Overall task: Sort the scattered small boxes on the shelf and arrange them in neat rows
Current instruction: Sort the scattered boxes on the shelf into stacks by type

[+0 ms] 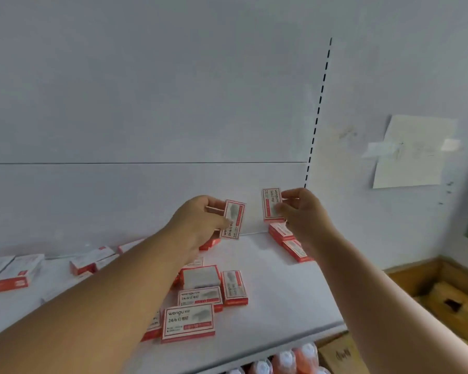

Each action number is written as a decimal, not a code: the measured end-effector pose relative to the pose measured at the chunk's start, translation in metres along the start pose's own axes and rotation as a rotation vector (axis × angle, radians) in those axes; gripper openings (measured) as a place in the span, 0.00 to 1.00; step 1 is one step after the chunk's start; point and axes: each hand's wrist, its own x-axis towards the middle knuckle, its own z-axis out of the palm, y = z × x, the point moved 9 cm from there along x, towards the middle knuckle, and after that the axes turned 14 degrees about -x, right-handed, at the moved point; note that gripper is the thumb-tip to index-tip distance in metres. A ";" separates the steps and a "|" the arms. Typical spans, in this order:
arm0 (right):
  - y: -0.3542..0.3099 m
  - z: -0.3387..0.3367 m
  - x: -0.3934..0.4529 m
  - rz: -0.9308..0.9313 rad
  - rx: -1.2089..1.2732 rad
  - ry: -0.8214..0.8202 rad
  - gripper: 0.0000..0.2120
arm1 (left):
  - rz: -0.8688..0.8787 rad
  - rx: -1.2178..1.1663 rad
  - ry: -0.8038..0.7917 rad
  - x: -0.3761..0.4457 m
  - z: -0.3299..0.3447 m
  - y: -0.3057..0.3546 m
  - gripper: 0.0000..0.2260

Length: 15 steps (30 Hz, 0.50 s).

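Landmark: the large front box (189, 322), red and white, lying flat near the front edge of the white shelf (276, 306).
Left-held box: a small red-and-white box (234, 220) raised above the shelf, well behind the large front box, printed face toward the camera, standing on end and slightly tilted.
Left hand: the left hand (200, 222) pinches that box by its left edge, thumb in front, fingers curled behind.
Right-held box: a second small box (272, 204), behind and to the right of the large front box, upright, close against the back panel (146, 117).
Right hand: the right hand (305, 214) grips it by its right edge, fingers curled round it.
Stacked boxes: a short pile (280, 233) just under the right-held box, with another box (296, 251) lying beside it nearer the camera.
Middle cluster: several boxes (200, 278) lie flat just behind the large front box, one (234, 287) turned lengthwise at their right.
Left scatter: more boxes (19, 271) lie loose far left of the large front box, at mixed angles, near the back panel.
Below: orange bottles (295, 359) show under the shelf edge.
Right wall: a taped paper sheet (414, 152), well above and to the right.
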 end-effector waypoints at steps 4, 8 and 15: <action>0.053 -0.048 0.028 0.065 -0.225 0.027 0.08 | -0.058 0.115 -0.033 0.015 0.074 -0.017 0.10; 0.092 -0.066 0.050 0.095 -0.371 -0.092 0.03 | -0.153 0.134 -0.005 0.027 0.130 -0.039 0.09; 0.119 -0.061 0.070 -0.023 -0.628 -0.278 0.05 | -0.154 0.408 0.139 0.038 0.158 -0.054 0.10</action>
